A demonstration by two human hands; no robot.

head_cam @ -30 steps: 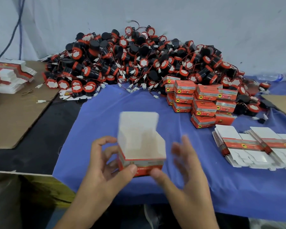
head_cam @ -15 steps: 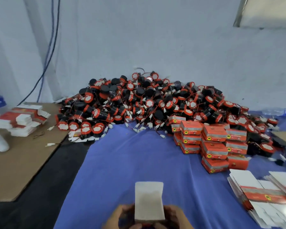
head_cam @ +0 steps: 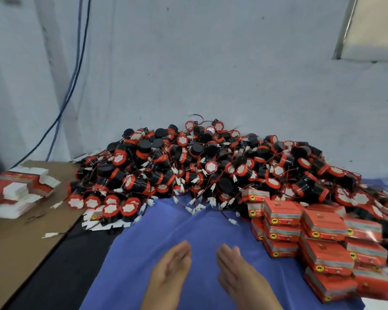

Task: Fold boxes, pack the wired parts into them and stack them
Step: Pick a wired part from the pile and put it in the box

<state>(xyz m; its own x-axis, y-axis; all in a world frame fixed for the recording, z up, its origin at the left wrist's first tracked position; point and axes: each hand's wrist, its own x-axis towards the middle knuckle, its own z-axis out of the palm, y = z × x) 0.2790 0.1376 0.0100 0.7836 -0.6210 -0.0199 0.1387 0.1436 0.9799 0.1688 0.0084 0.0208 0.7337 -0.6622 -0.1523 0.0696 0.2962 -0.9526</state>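
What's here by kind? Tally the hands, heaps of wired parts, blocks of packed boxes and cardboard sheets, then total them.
2 hands: left hand, right hand
1 heap of wired parts
1 block of packed boxes
1 cardboard sheet
Total: 5

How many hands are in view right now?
2. The left hand is low centre above the blue cloth; the right hand is just right of it, not touching. Both are empty, fingers straight.
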